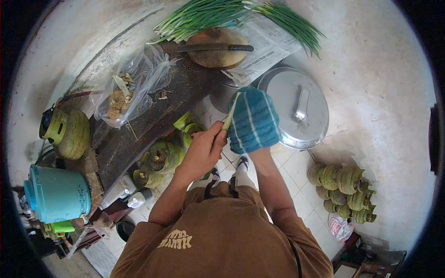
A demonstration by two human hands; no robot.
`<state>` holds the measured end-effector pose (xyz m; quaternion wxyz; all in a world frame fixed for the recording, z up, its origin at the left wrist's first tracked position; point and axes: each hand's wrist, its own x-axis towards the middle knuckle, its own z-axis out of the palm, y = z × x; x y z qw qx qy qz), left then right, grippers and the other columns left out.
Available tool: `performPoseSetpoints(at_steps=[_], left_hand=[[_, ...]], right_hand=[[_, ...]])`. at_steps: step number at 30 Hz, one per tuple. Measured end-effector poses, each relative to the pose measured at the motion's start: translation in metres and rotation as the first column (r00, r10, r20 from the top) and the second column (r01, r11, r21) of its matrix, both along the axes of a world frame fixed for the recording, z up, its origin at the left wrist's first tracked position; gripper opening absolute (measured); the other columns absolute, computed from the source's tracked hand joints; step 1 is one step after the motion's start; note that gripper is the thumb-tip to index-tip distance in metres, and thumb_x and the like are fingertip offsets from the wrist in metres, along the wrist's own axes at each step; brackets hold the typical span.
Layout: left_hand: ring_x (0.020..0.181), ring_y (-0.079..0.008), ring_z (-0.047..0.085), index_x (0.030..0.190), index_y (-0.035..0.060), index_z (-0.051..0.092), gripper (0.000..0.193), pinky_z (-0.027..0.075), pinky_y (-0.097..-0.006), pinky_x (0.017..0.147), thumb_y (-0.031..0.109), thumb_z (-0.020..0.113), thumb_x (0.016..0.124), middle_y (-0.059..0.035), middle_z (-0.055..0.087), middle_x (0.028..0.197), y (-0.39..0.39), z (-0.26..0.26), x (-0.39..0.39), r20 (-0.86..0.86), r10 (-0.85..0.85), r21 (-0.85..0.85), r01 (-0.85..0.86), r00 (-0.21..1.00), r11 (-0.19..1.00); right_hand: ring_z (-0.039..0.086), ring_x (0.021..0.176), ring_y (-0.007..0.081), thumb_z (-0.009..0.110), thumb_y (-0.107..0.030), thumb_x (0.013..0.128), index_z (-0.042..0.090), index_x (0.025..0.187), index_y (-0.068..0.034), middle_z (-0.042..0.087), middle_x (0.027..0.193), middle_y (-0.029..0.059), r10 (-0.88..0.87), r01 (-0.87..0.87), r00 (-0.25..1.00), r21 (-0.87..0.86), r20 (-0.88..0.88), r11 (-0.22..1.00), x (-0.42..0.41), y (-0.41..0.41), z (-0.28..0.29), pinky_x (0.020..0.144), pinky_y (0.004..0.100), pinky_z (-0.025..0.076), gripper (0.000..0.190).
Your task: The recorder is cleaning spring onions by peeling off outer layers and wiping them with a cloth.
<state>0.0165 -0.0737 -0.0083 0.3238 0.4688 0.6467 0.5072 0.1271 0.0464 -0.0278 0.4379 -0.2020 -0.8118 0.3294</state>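
Note:
My left hand (pixel 205 149) is closed around a slender, tapered, pale green item (pixel 230 120) that points up and away from me. I cannot tell whether it is a stalk or a small knife. Beside it, a teal cloth with white stripes (pixel 253 121) covers my right hand, so only the wrist (pixel 260 156) shows and the fingers are hidden. The tip of the pale item lies against the cloth's left edge. Beyond my hands, a large knife with a black handle (pixel 240 48) rests across a round wooden chopping board (pixel 215 60).
Bunches of green onions (pixel 201 17) and newspaper (pixel 274 41) lie at the back. A clear plastic bag of scraps (pixel 120 99) sits on the dark table (pixel 139 133). A lidded metal pot (pixel 313 107) stands right. Green gas cylinders (pixel 342 191) and a turquoise bucket (pixel 59 191) flank me.

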Motion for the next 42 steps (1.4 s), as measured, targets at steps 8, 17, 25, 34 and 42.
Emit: performPoseSetpoints(at_steps=[8,17,25,34,42], left_hand=[[0.05,-0.006,0.042,0.104,-0.0006,0.053,0.026,0.047,-0.0245,0.05,0.019,0.036,0.099,0.0004,0.042,0.06,-0.003,0.021,-0.004,0.112,-0.07,-0.011,0.072,0.991,0.997],[0.051,-0.0057,0.043,0.103,-0.0009,0.054,0.026,0.045,-0.0236,0.051,0.018,0.036,0.1,0.0006,0.043,0.059,-0.004,0.012,-0.018,0.097,0.027,0.008,-0.028,0.995,1.0],[0.053,-0.0184,0.05,0.096,-0.0044,0.056,0.024,0.04,-0.0309,0.054,0.016,0.043,0.096,-0.011,0.049,0.062,0.021,0.018,-0.004,-0.28,0.148,0.098,-0.125,0.949,0.987],[0.066,-0.0303,0.056,0.102,-0.0008,0.056,0.022,0.042,-0.0365,0.062,0.015,0.042,0.096,-0.0192,0.055,0.076,0.031,0.008,0.002,-0.232,0.246,0.289,-0.175,0.941,0.941],[0.06,-0.0069,0.036,0.102,0.0005,0.057,0.032,0.033,-0.023,0.055,0.023,0.034,0.101,0.0015,0.039,0.066,0.023,0.019,-0.025,0.014,0.205,0.26,-0.202,0.979,0.944]], right_hand=[[0.057,0.091,0.0184,0.058,-0.016,0.088,0.055,0.114,-0.003,0.059,0.103,0.0102,-0.092,0.093,0.995,0.08,-0.027,0.992,0.013,0.019,-0.032,0.078,0.0305,0.048,0.03],[0.057,0.079,0.02,0.062,-0.013,0.084,0.055,0.106,-0.002,0.059,0.099,0.0115,-0.085,-0.206,0.904,-0.602,-0.418,0.772,0.017,0.002,-0.025,0.069,0.0316,0.05,0.026],[0.056,0.092,0.0247,0.05,-0.023,0.092,0.052,0.116,-0.003,0.058,0.108,0.0151,0.065,-0.185,0.972,-0.558,-0.227,0.809,0.026,-0.008,0.003,0.077,0.0379,0.048,0.031],[0.056,0.101,0.027,0.059,-0.008,0.084,0.053,0.119,0.001,0.058,0.113,0.0133,0.024,-0.05,0.994,-0.243,-0.108,0.969,0.016,-0.02,-0.025,0.086,0.0363,0.046,0.036],[0.057,0.096,0.0278,0.063,-0.008,0.079,0.056,0.112,0.0,0.059,0.106,0.0136,0.01,-0.062,0.982,-0.269,-0.189,0.961,0.018,-0.011,-0.016,0.082,0.0357,0.047,0.035]])
